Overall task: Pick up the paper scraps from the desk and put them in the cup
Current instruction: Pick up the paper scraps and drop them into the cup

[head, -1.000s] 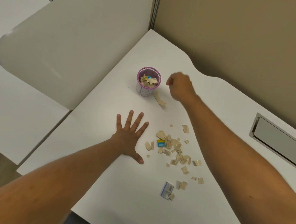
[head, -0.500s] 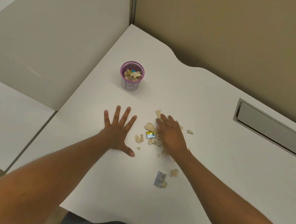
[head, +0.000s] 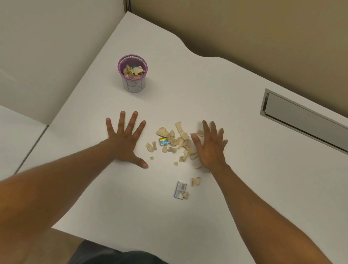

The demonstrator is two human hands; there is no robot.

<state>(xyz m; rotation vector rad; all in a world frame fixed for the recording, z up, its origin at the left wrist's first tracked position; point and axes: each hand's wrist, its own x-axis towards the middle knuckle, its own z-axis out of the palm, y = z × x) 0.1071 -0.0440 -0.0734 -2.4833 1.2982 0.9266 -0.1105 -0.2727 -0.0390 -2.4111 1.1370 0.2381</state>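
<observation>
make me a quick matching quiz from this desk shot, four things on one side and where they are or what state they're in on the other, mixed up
Things
1. cup
2. left hand
3. right hand
4. grey printed card

Places or states
A. lying on the desk nearest the person, a scrap at its corner
B. flat on the desk, fingers spread, clear of the scraps
C. upright, partly filled with scraps
D. open, at the right edge of the scrap pile

Pairs: 1-C, 2-B, 3-D, 4-A

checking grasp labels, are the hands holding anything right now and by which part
Nothing is held. The left hand lies flat and spread on the desk; the right hand is open at the edge of the paper scraps.
</observation>
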